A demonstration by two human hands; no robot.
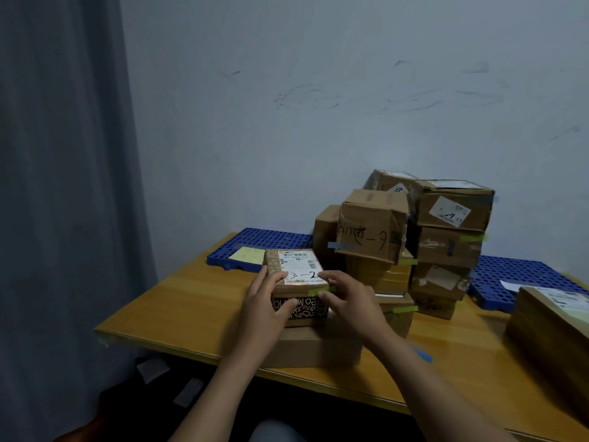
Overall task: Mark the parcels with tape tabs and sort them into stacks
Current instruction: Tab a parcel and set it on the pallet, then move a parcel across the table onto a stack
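Gripping the labelled parcel [299, 266] with the curled left hand [264, 301], pinching the green tape tab [315, 291] at its edge with the right hand [349, 298].

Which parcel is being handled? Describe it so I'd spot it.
On the wooden table, left of the stacks of brown boxes, lies a flat carton. On it sits a small parcel held by the left hand and right hand; unlike its neighbours, it has dark sides with pale lettering and a label marked 3-2.
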